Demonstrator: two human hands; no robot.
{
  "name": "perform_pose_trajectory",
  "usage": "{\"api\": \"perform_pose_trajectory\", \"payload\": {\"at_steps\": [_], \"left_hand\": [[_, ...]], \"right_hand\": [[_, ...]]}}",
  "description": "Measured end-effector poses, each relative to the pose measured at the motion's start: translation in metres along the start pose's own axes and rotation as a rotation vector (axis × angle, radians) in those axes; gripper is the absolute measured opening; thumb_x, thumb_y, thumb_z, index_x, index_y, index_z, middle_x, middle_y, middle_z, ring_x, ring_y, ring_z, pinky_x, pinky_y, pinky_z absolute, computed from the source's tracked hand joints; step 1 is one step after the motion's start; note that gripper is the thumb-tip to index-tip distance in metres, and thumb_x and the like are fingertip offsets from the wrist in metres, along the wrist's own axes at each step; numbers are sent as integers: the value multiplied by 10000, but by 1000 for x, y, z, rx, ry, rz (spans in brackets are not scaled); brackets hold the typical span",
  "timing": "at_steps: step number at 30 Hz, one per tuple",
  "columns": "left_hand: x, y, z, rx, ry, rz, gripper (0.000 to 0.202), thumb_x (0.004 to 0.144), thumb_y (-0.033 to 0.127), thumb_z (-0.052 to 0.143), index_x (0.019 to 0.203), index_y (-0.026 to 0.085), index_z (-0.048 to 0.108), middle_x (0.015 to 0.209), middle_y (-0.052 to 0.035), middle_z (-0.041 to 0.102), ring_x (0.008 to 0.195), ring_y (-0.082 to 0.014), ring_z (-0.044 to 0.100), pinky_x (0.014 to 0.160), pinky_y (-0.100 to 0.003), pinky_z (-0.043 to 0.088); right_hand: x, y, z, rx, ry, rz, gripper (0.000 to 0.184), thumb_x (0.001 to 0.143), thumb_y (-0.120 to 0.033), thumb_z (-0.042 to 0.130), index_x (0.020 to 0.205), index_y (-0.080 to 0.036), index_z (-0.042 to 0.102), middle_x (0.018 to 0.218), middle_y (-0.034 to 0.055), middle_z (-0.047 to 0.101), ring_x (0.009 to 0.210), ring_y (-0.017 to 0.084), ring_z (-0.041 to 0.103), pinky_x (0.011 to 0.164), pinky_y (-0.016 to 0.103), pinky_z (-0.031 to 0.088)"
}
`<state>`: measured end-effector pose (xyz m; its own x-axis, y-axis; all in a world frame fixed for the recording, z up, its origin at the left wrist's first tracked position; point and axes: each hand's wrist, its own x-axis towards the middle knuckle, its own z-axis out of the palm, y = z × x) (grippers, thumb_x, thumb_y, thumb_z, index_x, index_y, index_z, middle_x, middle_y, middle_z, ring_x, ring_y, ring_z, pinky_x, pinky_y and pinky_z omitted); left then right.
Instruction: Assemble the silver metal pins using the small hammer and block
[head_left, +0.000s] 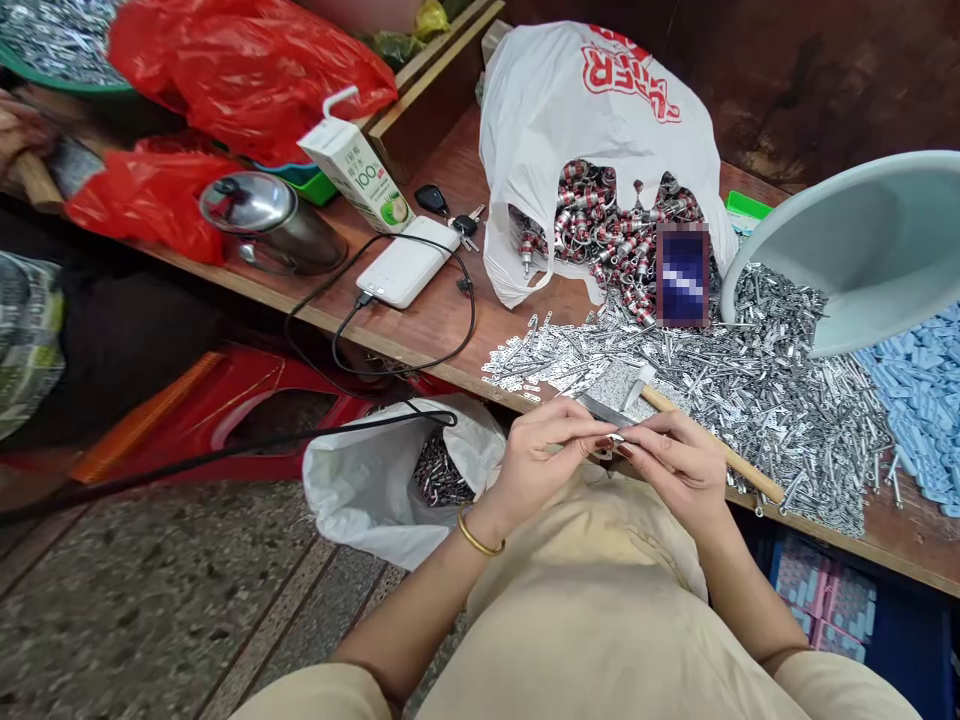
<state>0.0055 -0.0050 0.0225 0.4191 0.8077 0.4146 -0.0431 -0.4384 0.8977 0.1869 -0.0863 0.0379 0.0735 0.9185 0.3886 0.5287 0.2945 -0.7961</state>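
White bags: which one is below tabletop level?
The white bag left of the left hand; the other white bag, printed with red lettering, rests on the table.

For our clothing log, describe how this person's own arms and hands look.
Loose beige sleeves leave both forearms bare. A slim gold-coloured bangle circles the left wrist; the right wrist is bare. The fingers are ungloved, with dark nails.

top (585, 610): plain beige, creased across front | sleeves (315, 695): same beige, short, loose | left wrist (496, 512): slim gold-coloured bangle (475, 543), rounded
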Motion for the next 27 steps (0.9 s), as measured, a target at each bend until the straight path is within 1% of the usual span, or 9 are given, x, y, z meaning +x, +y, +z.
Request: {"api": "perform_pose_trajectory", "payload": {"at_steps": [7,11,14,16,18,20,23,24,27], "left_hand": [[-2,2,-4,113,-8,167,268,877,48,696,1046,223,808,806,-35,746,743,-126,678,692,-246,544],[-2,-2,-9,26,-71,180,277,883,53,689,1049,241,806,806,-26,741,752,-127,674,698,-247,550],[-8,-9,3,-76,-16,35,185,894,114,710,991,239,807,873,-38,740,842,-141,693,765,-254,569],[-15,-13,20,-183,96,-125,87,914,197,712,957,222,783,975,-56,732,962,-166,699,844,-277,580],[-23,-17,35,-314,199,-254,91,944,280,681,953,208,736,1020,-61,719,997,-174,699,860,-287,586],[-27,-21,42,-336,206,-317,135,941,329,681,931,197,708,967,-52,716,940,-168,699,835,-280,586],[-24,-31,30,-202,121,-421,228,880,403,737,874,176,714,872,-49,718,833,-171,680,769,-277,576],[-21,-36,22,-168,119,-480,265,859,436,748,876,172,720,851,-48,720,790,-170,671,736,-276,570],[-11,-55,-3,-125,175,-643,364,789,516,780,882,169,726,827,-48,729,737,-171,656,715,-286,555]], "right_hand": [[-1,4,1,37,21,53,243,922,-209,705,1130,-312,777,942,45,729,839,192,695,732,349,596],[3,3,-1,93,-27,81,141,918,-232,713,1025,-290,785,910,43,739,824,195,695,704,343,586],[-1,1,10,110,45,112,79,911,-267,726,965,-277,784,887,45,742,828,198,696,736,357,588],[-6,3,25,147,174,149,60,907,-294,734,936,-265,778,859,44,727,819,193,687,726,347,583],[-11,9,40,234,278,235,104,908,-347,731,909,-247,762,829,38,693,763,177,662,642,311,561],[-12,20,42,312,236,326,182,909,-404,722,866,-228,741,814,35,669,727,166,642,591,288,537],[-8,44,8,217,22,353,216,927,-409,683,823,-222,717,904,56,702,837,188,655,707,320,548],[-7,55,-12,98,32,342,202,941,-385,654,829,-228,714,957,63,711,899,203,651,763,341,541],[-5,89,-75,-467,241,401,147,943,-268,581,890,-227,712,947,79,705,920,242,607,824,394,486]]}}
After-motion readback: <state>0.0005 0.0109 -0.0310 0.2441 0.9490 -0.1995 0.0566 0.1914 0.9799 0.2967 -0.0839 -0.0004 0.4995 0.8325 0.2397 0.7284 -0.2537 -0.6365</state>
